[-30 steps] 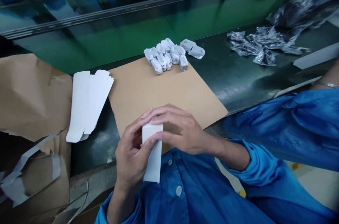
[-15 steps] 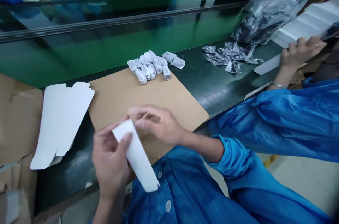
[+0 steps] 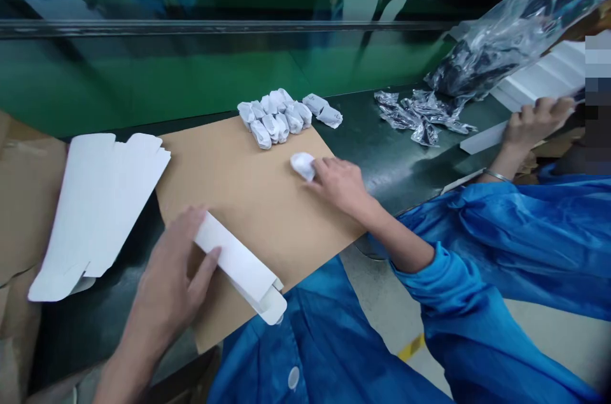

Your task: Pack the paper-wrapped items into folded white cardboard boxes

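Note:
A long white carton lies slanted over the near part of a brown cardboard sheet, its flap end open towards my body. My left hand grips the far end of this carton, with the thumb along its near side. Farther right, my right hand has its fingertips closed on a small white paper-wrapped packet just over the sheet. Behind it, several similar wrapped packets sit in a cluster at the sheet's back edge. What is inside the wrapping is hidden.
Flat white carton blanks lie stacked at left, beside a brown cardboard box. Black items in clear plastic lie at back right, near a large plastic bag. A co-worker's hand rests by white cartons at right.
My right hand has moved away from the carton to the right and now holds a wrapped packet. The carton has been lowered onto the sheet, with its near end open.

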Demonstrator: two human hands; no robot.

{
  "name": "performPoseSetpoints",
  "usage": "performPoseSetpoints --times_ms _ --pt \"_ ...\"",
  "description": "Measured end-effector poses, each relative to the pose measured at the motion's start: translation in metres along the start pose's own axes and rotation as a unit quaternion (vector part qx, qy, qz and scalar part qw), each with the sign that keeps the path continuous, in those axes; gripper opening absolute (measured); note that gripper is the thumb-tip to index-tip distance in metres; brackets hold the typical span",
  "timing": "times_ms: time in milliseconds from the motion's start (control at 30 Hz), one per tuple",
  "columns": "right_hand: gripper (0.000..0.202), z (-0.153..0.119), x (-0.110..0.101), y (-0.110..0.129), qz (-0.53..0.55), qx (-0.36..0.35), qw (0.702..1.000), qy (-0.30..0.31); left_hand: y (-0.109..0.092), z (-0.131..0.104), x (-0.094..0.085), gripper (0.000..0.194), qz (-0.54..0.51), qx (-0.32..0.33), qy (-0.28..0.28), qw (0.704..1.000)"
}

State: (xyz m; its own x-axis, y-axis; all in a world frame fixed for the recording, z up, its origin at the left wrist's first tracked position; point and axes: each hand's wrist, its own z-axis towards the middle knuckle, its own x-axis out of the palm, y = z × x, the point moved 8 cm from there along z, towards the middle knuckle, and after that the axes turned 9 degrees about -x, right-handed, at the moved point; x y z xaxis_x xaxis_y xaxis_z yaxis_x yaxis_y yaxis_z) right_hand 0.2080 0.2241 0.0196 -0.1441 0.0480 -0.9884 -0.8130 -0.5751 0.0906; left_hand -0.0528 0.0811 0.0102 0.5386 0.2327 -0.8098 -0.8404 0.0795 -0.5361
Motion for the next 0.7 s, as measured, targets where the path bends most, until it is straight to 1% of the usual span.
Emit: performPoseSetpoints --times_ms 33,67,100,133,167,200,233,300,333,400,467,500,633,700 --pt "0.021 -0.007 -0.001 0.006 0.008 -0.037 0.999 0.013 -0.011 -0.008 0.005 0.061 0.022 0.093 0.055 0.994" --pt "0.021 -0.012 -0.005 0.008 0.012 -0.056 0.998 0.010 -0.020 -0.017 0.010 0.060 0.046 0.171 0.104 0.979" --pt "0.024 -0.013 -0.011 0.007 0.007 -0.071 0.997 -0.004 -0.025 -0.024 0.015 0.060 0.071 0.230 0.136 0.961" --pt "0.031 -0.011 -0.018 0.005 -0.003 -0.084 0.996 -0.025 -0.028 -0.027 0.018 0.059 0.094 0.267 0.147 0.948" --pt "0.039 -0.007 -0.023 0.003 -0.015 -0.098 0.994 -0.045 -0.030 -0.026 0.020 0.057 0.113 0.288 0.140 0.941" --pt "0.045 -0.001 -0.025 0.004 -0.023 -0.124 0.991 -0.049 -0.031 -0.023 0.021 0.052 0.127 0.296 0.127 0.938" --pt "0.052 0.004 -0.022 0.010 -0.022 -0.166 0.985 -0.034 -0.032 -0.019 0.023 0.045 0.137 0.296 0.118 0.938" --pt "0.062 0.011 -0.009 0.027 0.000 -0.249 0.968 0.028 -0.034 -0.009 0.027 0.034 0.153 0.281 0.108 0.941" --pt "0.065 0.013 -0.003 0.034 0.014 -0.267 0.962 0.057 -0.034 -0.005 0.028 0.033 0.163 0.269 0.105 0.943" --pt "0.066 0.016 0.006 0.046 0.045 -0.259 0.960 0.101 -0.034 0.000 0.028 0.037 0.183 0.247 0.097 0.947" --pt "0.059 0.019 0.011 0.057 0.060 -0.232 0.963 0.121 -0.035 0.000 0.024 0.039 0.201 0.234 0.079 0.948" --pt "0.054 0.021 0.011 0.061 0.057 -0.218 0.967 0.122 -0.036 -0.001 0.023 0.038 0.208 0.233 0.072 0.947" --pt "0.032 0.036 0.010 0.070 0.023 -0.173 0.981 0.084 -0.040 -0.008 0.019 0.035 0.223 0.235 0.042 0.945" --pt "0.031 0.042 0.007 0.068 0.067 -0.165 0.983 0.053 -0.040 -0.010 0.021 0.039 0.238 0.210 0.047 0.947"
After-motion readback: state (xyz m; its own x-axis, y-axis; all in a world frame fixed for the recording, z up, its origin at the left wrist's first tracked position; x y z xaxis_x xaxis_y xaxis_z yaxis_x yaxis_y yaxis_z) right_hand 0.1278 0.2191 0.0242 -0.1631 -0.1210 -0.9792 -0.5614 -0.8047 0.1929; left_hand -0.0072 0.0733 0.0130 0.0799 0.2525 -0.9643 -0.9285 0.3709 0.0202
